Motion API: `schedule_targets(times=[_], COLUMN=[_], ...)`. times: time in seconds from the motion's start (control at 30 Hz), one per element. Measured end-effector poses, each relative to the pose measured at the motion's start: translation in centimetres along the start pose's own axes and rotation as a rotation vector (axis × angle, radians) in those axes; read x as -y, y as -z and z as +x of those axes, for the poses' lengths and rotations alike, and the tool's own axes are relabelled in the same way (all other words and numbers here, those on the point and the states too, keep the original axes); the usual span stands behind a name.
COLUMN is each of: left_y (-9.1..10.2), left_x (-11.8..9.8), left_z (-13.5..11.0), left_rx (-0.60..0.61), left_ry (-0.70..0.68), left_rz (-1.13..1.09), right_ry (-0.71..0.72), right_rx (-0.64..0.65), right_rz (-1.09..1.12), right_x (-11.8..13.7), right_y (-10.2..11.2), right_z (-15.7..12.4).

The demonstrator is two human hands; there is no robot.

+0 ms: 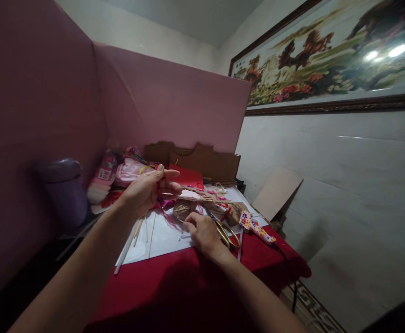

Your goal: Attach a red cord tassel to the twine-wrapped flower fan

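Note:
My left hand [150, 188] is raised above the table, its fingers partly stretched to the right. A thin red cord [158, 186] hangs at its thumb and palm, with a small purple bead-like piece below. Pinkish-red strands slant down from there toward my right hand [204, 232], whose thumb and forefinger are pinched together low over the white sheet. The strands' ends at those fingertips are too small to make out clearly. Just behind the right fingers sits a ball of brown twine [183, 209]. Gold-handled scissors [230, 235] lie right beside that hand.
A floral-patterned glue gun [256, 227] with a black cable lies at the right. Thin sticks [138, 231] rest on the white sheet [167, 245] over a red tablecloth [136, 291]. Pink packages [129, 171], a purple bin [65, 192] and cardboard [205, 163] stand around the back and left.

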State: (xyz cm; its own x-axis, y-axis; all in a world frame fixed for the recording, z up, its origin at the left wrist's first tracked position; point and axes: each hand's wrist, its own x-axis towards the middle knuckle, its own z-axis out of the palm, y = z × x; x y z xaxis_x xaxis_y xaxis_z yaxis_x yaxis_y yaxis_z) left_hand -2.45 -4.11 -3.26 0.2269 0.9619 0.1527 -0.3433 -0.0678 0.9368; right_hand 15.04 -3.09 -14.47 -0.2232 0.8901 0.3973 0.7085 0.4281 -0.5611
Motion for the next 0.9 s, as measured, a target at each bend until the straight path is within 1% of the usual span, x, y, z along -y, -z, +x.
schedule_targets(times=[0.17,0.23,0.33,0.37,0.47,0.53,0.6,0.7,0.77,0.83,0.9], left_y=[0.5,0.7,0.8,0.8,0.3,-0.3,-0.9,-1.7,-2.2,-2.8,-3.4], left_x=[-0.7,-1.0,-0.8,-0.5,0.6,1.5,2.4,3.6,4.3,4.9,5.3], left_z=[-0.5,-0.8,-1.2,-1.3,-1.5,-1.5,-1.5,-1.4,-1.3,-1.3,-1.4], left_rx=[-0.04,-0.052,-0.029,-0.005,0.086,0.079,0.033,0.018,0.027,0.056,0.076], left_ry=[-0.032,-0.045,-0.025,-0.008,0.038,0.027,-0.015,-0.05,-0.033,-0.006,-0.005], left_rz=[0.011,0.015,0.022,0.02,0.001,0.0,0.02,0.042,0.044,0.025,0.006], right_ry=[0.067,0.111,0.148,0.142,0.081,0.09,0.117,0.139,0.16,0.167,0.138], right_rx=[0.018,0.028,0.004,-0.023,-0.105,-0.12,-0.116,-0.149,-0.176,-0.174,-0.163], right_rz=[0.0,0.019,0.088,0.148,0.499,0.676,0.762,0.741,0.656,0.612,0.659], right_x=[0.5,0.8,1.6,1.9,2.8,3.3,3.7,4.1,4.2,4.3,4.3], right_y=[-1.0,-0.8,0.5,1.0,2.5,3.1,3.4,3.5,3.3,2.9,2.5], right_z=[0.6,0.7,0.9,1.0,1.1,1.0,0.5,-0.3,-0.6,-0.7,-0.4])
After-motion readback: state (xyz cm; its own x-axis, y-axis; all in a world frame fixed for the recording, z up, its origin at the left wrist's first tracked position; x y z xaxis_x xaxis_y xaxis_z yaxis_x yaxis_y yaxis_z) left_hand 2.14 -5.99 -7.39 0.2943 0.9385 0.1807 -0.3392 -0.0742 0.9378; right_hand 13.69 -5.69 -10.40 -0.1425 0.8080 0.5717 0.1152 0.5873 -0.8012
